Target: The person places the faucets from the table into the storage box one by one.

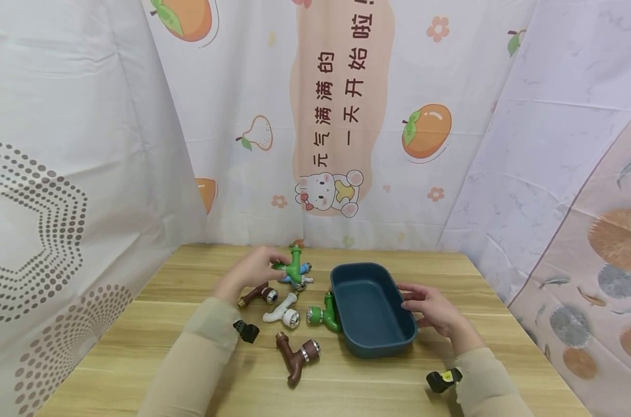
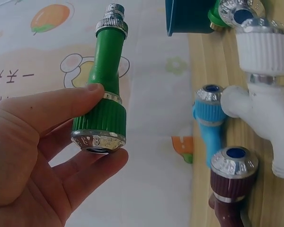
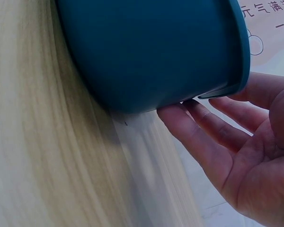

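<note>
Raised over the back left of the table, my left hand [image 1: 258, 269] pinches a green plastic tap [image 2: 106, 66] between thumb and fingers. Its ribbed handle with a silver cap points down in the left wrist view, and the silver nozzle points up. My right hand [image 1: 432, 307] is at the right side of a dark blue-green rectangular bin [image 1: 374, 349]. In the right wrist view its extended fingers [image 3: 194, 142] touch the bin's outer wall near the rim. Inside the bin, only its bare floor shows.
Left of the bin are a green tap [image 1: 330, 318] beside its wall, a white tap [image 1: 279, 314], a brown tap [image 1: 294, 362] and a dark brown tap [image 1: 255, 295]. A blue tap [image 1: 306, 268] lies behind the held one. A patterned curtain [image 1: 253, 226] hangs behind the table.
</note>
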The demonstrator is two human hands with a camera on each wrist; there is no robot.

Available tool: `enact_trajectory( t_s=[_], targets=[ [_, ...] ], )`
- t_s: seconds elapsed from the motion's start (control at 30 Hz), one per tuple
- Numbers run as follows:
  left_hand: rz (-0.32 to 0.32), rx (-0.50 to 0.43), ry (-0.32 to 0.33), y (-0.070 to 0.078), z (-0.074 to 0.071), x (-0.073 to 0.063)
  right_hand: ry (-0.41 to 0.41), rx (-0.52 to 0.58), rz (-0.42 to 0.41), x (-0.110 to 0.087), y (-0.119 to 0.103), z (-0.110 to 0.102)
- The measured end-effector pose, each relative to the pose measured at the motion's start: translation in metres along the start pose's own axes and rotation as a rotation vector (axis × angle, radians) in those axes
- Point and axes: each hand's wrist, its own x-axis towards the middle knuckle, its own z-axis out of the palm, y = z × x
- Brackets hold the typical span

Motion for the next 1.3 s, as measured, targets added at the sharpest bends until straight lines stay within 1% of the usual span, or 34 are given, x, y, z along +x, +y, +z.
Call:
enact_trajectory(
  t_s=[0.17,0.4,0.87,1.03,1.17,1.3],
  targets=[
    [0.014,0.015,-0.007,0.007,0.001,0.004,-0.001,0.002,-0.004,0.0,0.0,0.0],
    [0.009,0.021,-0.025,0.014,0.007,0.014,-0.006,-0.004,-0.005,-0.001,-0.001,0.001],
    [0.062,0.017,-0.049,0.03,0.014,0.031,-0.005,-0.004,-0.008,-0.002,-0.003,0.001],
    [0.086,0.033,-0.054,0.035,0.018,0.037,-0.006,-0.002,-0.009,-0.002,-0.002,0.001],
    [0.089,0.041,-0.058,0.04,0.022,0.04,-0.008,-0.004,-0.011,-0.001,-0.002,0.0],
    [0.095,0.073,-0.06,0.044,0.025,0.044,-0.01,-0.001,-0.011,-0.001,-0.001,-0.001]
  ],
)
